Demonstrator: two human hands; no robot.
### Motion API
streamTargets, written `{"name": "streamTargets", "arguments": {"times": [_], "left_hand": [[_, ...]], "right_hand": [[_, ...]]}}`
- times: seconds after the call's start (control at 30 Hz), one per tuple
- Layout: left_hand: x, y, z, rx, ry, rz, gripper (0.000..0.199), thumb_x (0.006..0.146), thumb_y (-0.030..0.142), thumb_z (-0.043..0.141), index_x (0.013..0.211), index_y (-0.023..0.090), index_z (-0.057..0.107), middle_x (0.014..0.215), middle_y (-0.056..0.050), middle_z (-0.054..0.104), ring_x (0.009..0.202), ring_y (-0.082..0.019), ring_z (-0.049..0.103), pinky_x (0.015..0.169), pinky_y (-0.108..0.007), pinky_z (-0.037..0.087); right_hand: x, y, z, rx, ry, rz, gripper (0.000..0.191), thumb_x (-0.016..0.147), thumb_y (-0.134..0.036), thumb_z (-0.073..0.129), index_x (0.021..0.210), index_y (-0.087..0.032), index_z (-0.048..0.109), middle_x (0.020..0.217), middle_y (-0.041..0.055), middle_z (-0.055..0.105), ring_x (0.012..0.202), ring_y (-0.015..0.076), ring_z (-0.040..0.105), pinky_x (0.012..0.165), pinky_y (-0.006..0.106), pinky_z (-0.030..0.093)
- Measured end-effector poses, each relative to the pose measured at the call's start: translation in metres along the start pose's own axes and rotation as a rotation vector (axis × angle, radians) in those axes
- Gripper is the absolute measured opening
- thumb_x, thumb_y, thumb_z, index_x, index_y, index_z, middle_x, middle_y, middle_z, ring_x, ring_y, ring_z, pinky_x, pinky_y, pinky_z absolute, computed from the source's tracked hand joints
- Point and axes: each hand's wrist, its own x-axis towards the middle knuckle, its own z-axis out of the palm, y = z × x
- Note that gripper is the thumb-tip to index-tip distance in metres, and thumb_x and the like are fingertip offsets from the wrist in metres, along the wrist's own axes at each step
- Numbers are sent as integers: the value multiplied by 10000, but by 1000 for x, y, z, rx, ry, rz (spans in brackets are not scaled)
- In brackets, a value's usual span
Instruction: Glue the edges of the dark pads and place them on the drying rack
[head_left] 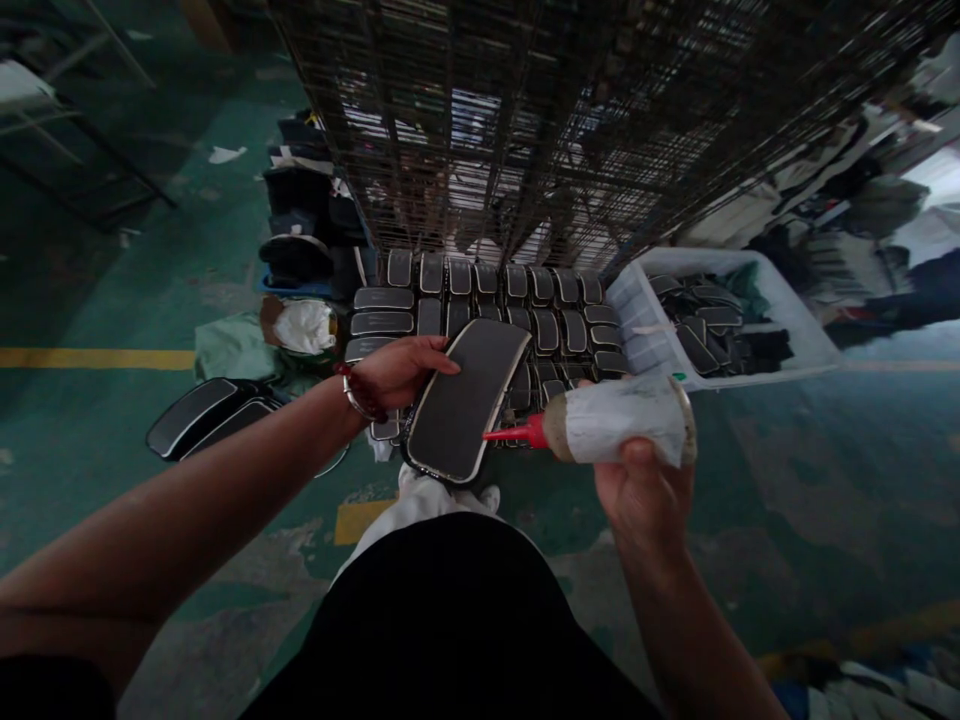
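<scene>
My left hand (pixel 397 370) grips a flat black oblong piece (pixel 469 400) with a pale rim, held tilted in front of me. My right hand (pixel 645 485) holds a glue bottle (pixel 622 420) wrapped in white cloth. Its red nozzle (pixel 517 433) points left and touches the lower right edge of the black piece. A bracelet sits on my left wrist.
Many similar black pieces (pixel 487 300) lie in rows on the floor ahead. A white plastic crate (pixel 795 330) at right holds more. A tall wire rack (pixel 570 120) stands behind. Two larger black pieces (pixel 202 415) and a white bag (pixel 304 325) lie at left on the green floor.
</scene>
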Motion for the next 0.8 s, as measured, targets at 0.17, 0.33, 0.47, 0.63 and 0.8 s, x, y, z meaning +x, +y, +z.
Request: {"name": "streamTargets", "arguments": {"times": [0.17, 0.33, 0.47, 0.63, 0.8], "left_hand": [[1, 2, -2, -4, 81, -7, 335, 716, 20, 697, 1044, 87, 707, 843, -121, 780, 720, -236, 743, 710, -380, 611], [0, 7, 0, -54, 155, 13, 315, 718, -6, 650, 1023, 63, 692, 798, -121, 784, 683, -223, 726, 698, -365, 596], [-3, 11, 4, -111, 234, 32, 340, 803, -21, 568, 1115, 31, 693, 786, -106, 784, 640, -187, 703, 725, -341, 586], [0, 10, -4, -246, 345, 31, 402, 801, -18, 599, 1191, 39, 676, 771, -104, 777, 703, -239, 741, 758, -377, 617], [7, 1, -5, -330, 416, 83, 244, 790, -20, 605, 989, 97, 681, 718, -78, 746, 615, -215, 726, 649, -343, 637]], "right_hand": [[-5, 4, -1, 20, -30, -15, 507, 735, -389, 846, 1205, -280, 690, 1109, 67, 758, 1068, 320, 737, 1035, 616, 539], [-6, 5, -2, 21, -28, -22, 509, 736, -401, 838, 1212, -294, 694, 1130, 60, 749, 1090, 317, 729, 1020, 591, 554], [-5, 2, 0, 19, 10, 29, 481, 746, -413, 837, 1192, -302, 695, 1110, 56, 754, 1038, 300, 742, 980, 562, 585], [-14, 14, 5, 62, 107, 74, 475, 745, -438, 854, 1163, -273, 701, 1051, 54, 773, 1037, 288, 746, 913, 499, 628], [-20, 35, 15, 291, 149, 476, 262, 878, -472, 756, 1056, -281, 735, 981, 12, 793, 905, 182, 759, 690, 295, 643]]}}
